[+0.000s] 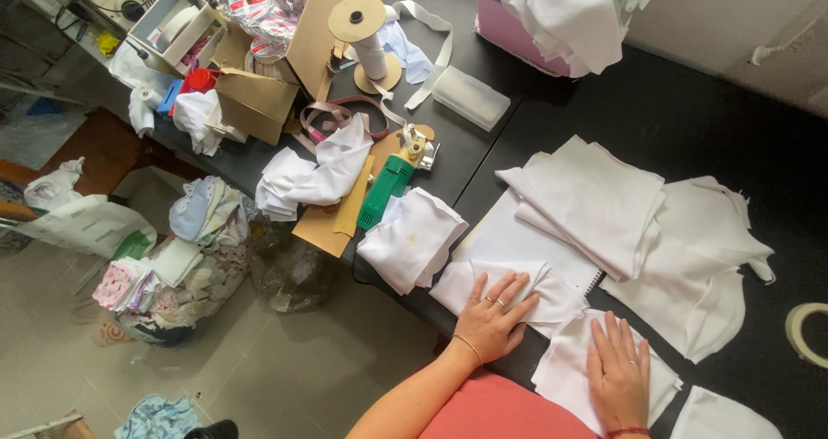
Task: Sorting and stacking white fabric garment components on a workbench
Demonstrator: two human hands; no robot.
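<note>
Nearest the camera, the right hand (619,372) lies flat, fingers together, on a white fabric piece (573,379) at the edge of the black table (690,111). Just beside it, the left hand (493,316) presses another folded white piece (504,288), fingers spread, gripping nothing. Beyond them a stack of white cut pieces (595,202) lies loosely piled, apparently unsorted. Farther left lie a folded bundle (412,239) and a green electric cutter (388,189).

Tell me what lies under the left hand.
The left hand presses flat on a folded white cloth at the black table's edge. Whatever lies beneath the cloth is hidden.
</note>
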